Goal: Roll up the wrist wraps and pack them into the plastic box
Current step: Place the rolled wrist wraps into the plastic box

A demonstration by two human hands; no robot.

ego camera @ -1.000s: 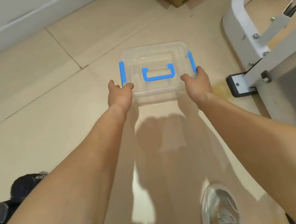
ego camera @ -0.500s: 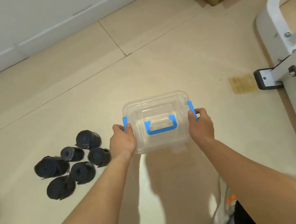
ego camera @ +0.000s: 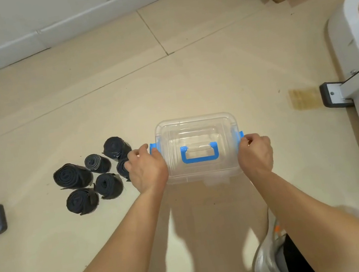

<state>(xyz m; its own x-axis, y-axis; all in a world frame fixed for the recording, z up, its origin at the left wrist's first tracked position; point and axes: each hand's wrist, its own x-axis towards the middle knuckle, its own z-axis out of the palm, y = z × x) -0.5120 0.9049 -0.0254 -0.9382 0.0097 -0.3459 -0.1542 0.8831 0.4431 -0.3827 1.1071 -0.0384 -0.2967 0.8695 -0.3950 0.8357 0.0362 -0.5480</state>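
Holding logged on both sides: left hand (ego camera: 147,169) and right hand (ego camera: 255,152) each clench one end of the box (ego camera: 197,133), fingers curled at the blue latches (ego camera: 153,148). I read the symmetric hold as practical. The clips sit at the two ends, and both must come off before the lid lifts.

Box: clear plastic, lid on, blue handle (ego camera: 199,153) on top, nothing visible inside. It sits low over the floor (ego camera: 210,72), straight ahead of the person. I cannot tell whether it rests on the tiles or hangs just above them (the shadow under the near edge is ambiguous).

Wraps (ego camera: 73,176): six dark rolls clustered on the floor just left of the box, the nearest partly hidden behind the left hand. All look rolled and none is in the box, so I judge the rolling done and the packing not begun.

Placement: with the box just beside the rolls, each transfer is short.

Next, my judgement: flip both latches outward, lift the lid, set it down away from the rolls.

Risks: a light, empty box may skid or tip when the clips are pulled, and a roll grabbed by its outer layer could loosen.

Periphery: shoe (ego camera: 271,260) lower right, white frame (ego camera: 353,84) at right.
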